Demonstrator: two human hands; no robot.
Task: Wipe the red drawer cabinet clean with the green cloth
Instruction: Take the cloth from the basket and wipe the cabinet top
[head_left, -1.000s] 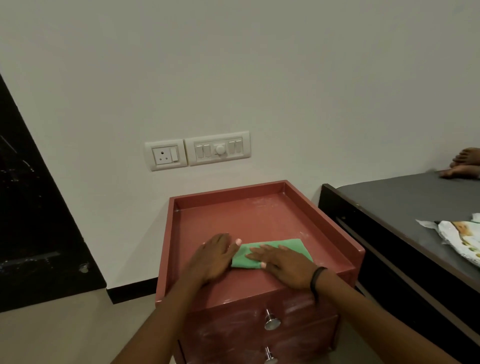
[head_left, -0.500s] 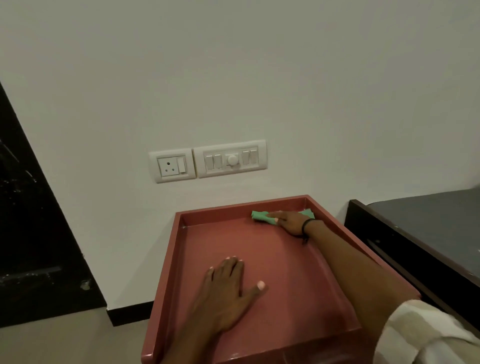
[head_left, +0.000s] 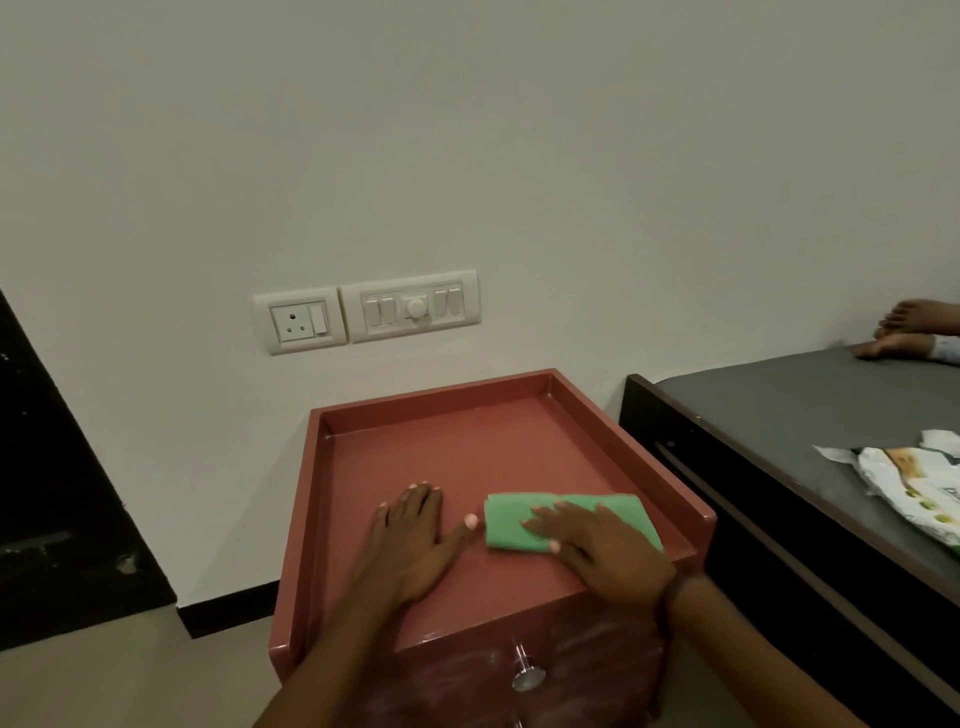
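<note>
Clerk: Item one, green cloth (head_left: 566, 522). Location?

Operator: Folded, lying flat on the recessed top of the red drawer cabinet (head_left: 631, 449), front right, near the right rim. I logged the right hand (head_left: 608, 551) on it, fingers straight, pressing down. Left hand (head_left: 410, 535) lay spread flat on the bare top just beside the cloth, holding nothing.

Clerk: Item two, risks?

Operator: Three, as I judged them. Only a flat palm pinned the cloth, so a fast stroke could slip off it or bunch it against the rim. Corners under the raised rim might get skipped. Whitish smears on the drawer front (head_left: 597, 660) around the knob (head_left: 527, 675) looked untouched, and stopping at the top would leave them.
</note>
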